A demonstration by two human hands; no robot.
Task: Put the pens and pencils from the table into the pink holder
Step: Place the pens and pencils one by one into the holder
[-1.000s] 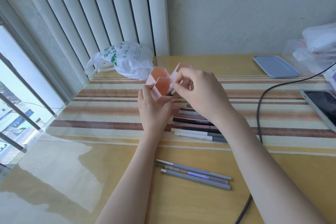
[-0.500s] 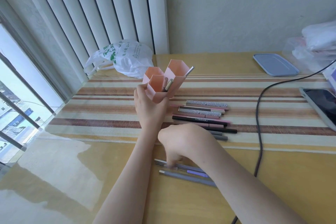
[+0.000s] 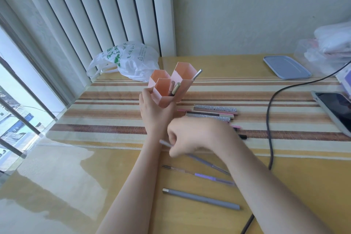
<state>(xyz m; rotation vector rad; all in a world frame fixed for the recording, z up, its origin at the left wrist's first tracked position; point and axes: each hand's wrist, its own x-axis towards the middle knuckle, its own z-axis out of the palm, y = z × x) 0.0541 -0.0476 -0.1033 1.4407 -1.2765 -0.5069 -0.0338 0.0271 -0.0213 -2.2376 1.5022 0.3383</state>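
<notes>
**One grey pen lifted off the yellow table**

Raised since half a second ago: right hand (image 3: pixel 191 137), fingers clamped on a slim grey-lilac pen (image 3: pixel 207 163), blurred. Left behind below those fingers: two matte grey pens (image 3: pixel 201 198). Gripped at its base by left hand (image 3: pixel 153 112), fingers wrapped: pink hexagonal-celled plastic holder (image 3: pixel 171 85), tilted, three pens inside. Beyond right knuckles: glittery and pink pencils (image 3: pixel 212 113) on striped woven mat (image 3: pixel 114 112).

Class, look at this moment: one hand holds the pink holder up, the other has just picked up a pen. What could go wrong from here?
1. The pink holder is tilted in the left hand; the silver pen leaning over its rim might slip out.
2. The right hand grips the grey pen near one end, so it may swing and miss the opening.
</notes>
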